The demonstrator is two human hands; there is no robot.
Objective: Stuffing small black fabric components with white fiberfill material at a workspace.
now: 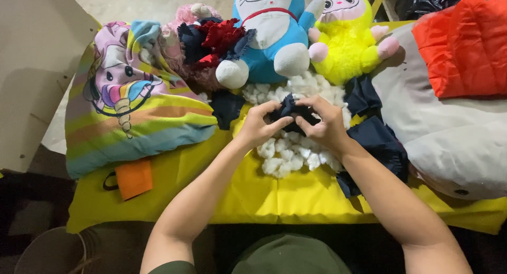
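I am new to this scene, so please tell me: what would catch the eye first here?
At the centre, the left hand and right hand together pinch a dark blue cloth scrap above a heap of white stuffing on the yellow table cover. Behind stand a blue and white cat plush and a yellow plush; a rainbow unicorn pillow lies left.

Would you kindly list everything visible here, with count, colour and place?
dark fabric piece: one, navy, between both hands
stuffing: one pile, white, table centre
tablecloth: one, yellow, over table
cushion: one, rainbow-striped, left
cat plush: one, blue-white, back centre
yellow plush: one, back right
fabric scraps: several, navy, right of pile
jacket: one, orange-red, far right
left hand: pinching fabric
right hand: pinching fabric
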